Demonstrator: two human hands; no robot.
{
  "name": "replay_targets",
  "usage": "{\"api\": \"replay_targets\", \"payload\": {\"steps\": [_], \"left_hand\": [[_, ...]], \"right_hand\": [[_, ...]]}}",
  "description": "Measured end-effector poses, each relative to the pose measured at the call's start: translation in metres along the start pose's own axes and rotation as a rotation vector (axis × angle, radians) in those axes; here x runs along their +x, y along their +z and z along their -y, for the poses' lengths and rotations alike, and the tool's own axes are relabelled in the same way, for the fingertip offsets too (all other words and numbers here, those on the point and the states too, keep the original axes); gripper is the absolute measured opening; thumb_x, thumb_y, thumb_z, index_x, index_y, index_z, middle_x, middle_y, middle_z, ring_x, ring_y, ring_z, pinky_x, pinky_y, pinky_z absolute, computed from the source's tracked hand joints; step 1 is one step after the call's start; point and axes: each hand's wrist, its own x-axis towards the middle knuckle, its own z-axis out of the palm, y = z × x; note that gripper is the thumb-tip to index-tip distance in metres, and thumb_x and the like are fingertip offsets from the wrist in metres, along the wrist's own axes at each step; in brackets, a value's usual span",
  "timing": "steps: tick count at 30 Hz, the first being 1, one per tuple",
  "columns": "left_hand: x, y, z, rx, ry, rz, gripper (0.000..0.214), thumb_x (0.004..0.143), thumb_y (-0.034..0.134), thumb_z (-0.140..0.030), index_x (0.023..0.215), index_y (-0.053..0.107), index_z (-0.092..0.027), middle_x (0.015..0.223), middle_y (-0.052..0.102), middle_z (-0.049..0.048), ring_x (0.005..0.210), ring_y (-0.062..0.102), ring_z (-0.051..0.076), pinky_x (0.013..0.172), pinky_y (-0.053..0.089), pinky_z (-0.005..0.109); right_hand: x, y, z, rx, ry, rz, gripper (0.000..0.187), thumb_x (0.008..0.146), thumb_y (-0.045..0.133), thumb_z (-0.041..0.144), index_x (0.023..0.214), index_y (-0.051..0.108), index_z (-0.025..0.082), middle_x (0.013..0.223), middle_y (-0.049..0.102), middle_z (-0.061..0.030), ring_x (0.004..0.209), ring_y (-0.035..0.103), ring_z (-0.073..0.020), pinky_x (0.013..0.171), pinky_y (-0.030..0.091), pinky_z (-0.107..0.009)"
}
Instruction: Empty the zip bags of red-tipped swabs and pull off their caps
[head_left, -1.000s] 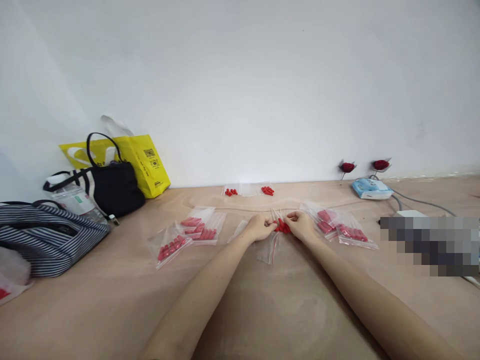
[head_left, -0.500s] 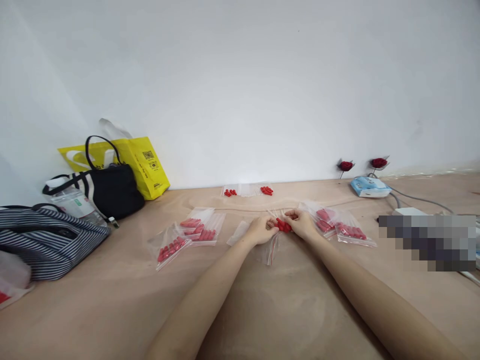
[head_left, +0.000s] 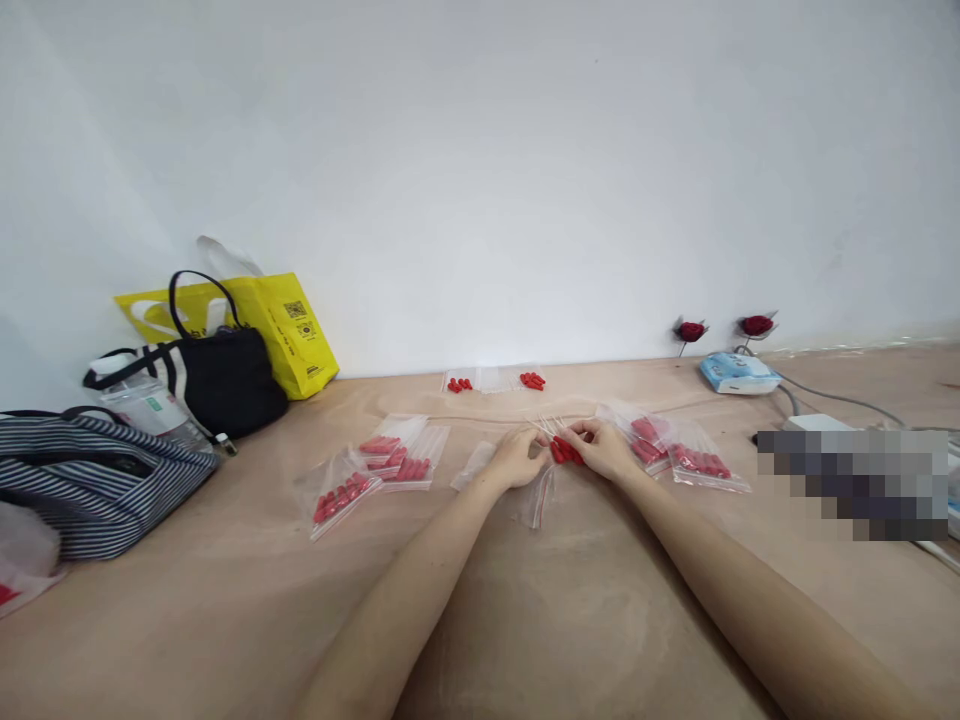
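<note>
In the middle of the table, a bunch of small red cylinder-like pieces (head_left: 564, 451) with thin pale strands (head_left: 551, 425) lies between my two hands. My right hand (head_left: 595, 447) closes its thumb and fingers on the bunch from the right. From the left, my left hand (head_left: 520, 456) curls with thumb and fingertips at the strands and the red pieces; the exact contact is too small to make out. Below them lies a clear zip bag (head_left: 538, 500), partly hidden by my left hand. Another clear bag (head_left: 474, 466) sits left of my left hand.
Filled zip bags of red pieces lie left (head_left: 345, 495) and right (head_left: 701, 460). Two open groups (head_left: 532, 381) rest by the wall. A striped bag (head_left: 112, 490), black bag (head_left: 232, 385) and yellow bag (head_left: 296, 340) stand left. A blue tissue pack (head_left: 739, 373) and cables are right.
My left hand's fingers have shifted slightly at the bunch, and more pale strands show above it. The right hand has hardly moved.
</note>
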Motion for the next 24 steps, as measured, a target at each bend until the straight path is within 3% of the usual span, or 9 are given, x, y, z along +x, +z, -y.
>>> {"api": "replay_targets", "payload": {"steps": [3, 8, 12, 14, 16, 20, 24], "left_hand": [[-0.009, -0.012, -0.005, 0.015, 0.003, -0.008, 0.011, 0.075, 0.050, -0.020, 0.082, 0.058, -0.017, 0.090, 0.063, 0.0032, 0.090, 0.056, 0.018, 0.085, 0.041, 0.032], [-0.054, -0.045, -0.002, 0.054, 0.062, 0.018, 0.020, 0.080, 0.048, -0.029, 0.093, 0.058, -0.019, 0.106, 0.060, 0.0048, 0.101, 0.052, 0.018, 0.091, 0.038, 0.033], [-0.096, -0.064, 0.008, 0.142, 0.127, 0.181, 0.047, 0.081, 0.046, -0.037, 0.124, 0.040, -0.021, 0.131, 0.040, 0.0073, 0.122, 0.034, 0.020, 0.101, 0.027, 0.037], [-0.109, -0.066, 0.011, 0.182, 0.113, 0.271, 0.049, 0.082, 0.043, -0.040, 0.128, 0.034, -0.025, 0.136, 0.033, 0.0060, 0.126, 0.027, 0.022, 0.101, 0.024, 0.042], [-0.115, -0.065, 0.011, 0.223, 0.089, 0.287, 0.044, 0.082, 0.042, -0.042, 0.125, 0.040, -0.029, 0.135, 0.034, 0.0047, 0.125, 0.027, 0.025, 0.100, 0.024, 0.046], [-0.112, -0.058, 0.011, 0.229, 0.034, 0.122, 0.029, 0.080, 0.046, -0.040, 0.103, 0.058, -0.027, 0.116, 0.053, 0.0047, 0.109, 0.046, 0.023, 0.092, 0.034, 0.042], [-0.100, -0.051, 0.018, 0.205, -0.099, -0.143, 0.016, 0.076, 0.052, -0.029, 0.087, 0.059, -0.020, 0.105, 0.053, 0.0067, 0.103, 0.047, 0.022, 0.089, 0.035, 0.038]], "right_hand": [[-0.004, -0.001, 0.004, -0.066, -0.035, -0.024, 0.026, 0.063, 0.057, 0.042, 0.061, 0.063, 0.017, 0.061, 0.059, -0.0026, 0.057, 0.053, -0.0138, 0.054, 0.038, -0.023], [-0.006, 0.001, 0.005, -0.137, -0.033, -0.112, 0.023, 0.066, 0.052, 0.037, 0.057, 0.059, 0.017, 0.065, 0.058, -0.0044, 0.063, 0.052, -0.0151, 0.059, 0.038, -0.025], [-0.009, 0.004, 0.005, -0.155, -0.030, -0.164, 0.025, 0.067, 0.052, 0.039, 0.058, 0.058, 0.017, 0.069, 0.057, -0.0051, 0.068, 0.053, -0.0164, 0.062, 0.038, -0.026], [-0.011, 0.006, 0.006, -0.166, -0.032, -0.170, 0.025, 0.066, 0.053, 0.041, 0.058, 0.058, 0.017, 0.069, 0.056, -0.0049, 0.066, 0.052, -0.0157, 0.060, 0.038, -0.025], [-0.014, 0.008, 0.007, -0.179, -0.037, -0.171, 0.025, 0.064, 0.055, 0.041, 0.059, 0.057, 0.017, 0.069, 0.056, -0.0047, 0.065, 0.052, -0.0150, 0.060, 0.038, -0.025], [-0.016, 0.010, 0.007, -0.193, -0.048, -0.185, 0.026, 0.064, 0.056, 0.043, 0.065, 0.058, 0.017, 0.072, 0.057, -0.0047, 0.066, 0.053, -0.0152, 0.061, 0.038, -0.025], [-0.017, 0.007, 0.005, -0.211, -0.037, -0.219, 0.026, 0.067, 0.054, 0.042, 0.072, 0.060, 0.018, 0.075, 0.058, -0.0052, 0.071, 0.053, -0.0167, 0.064, 0.039, -0.027]]}}
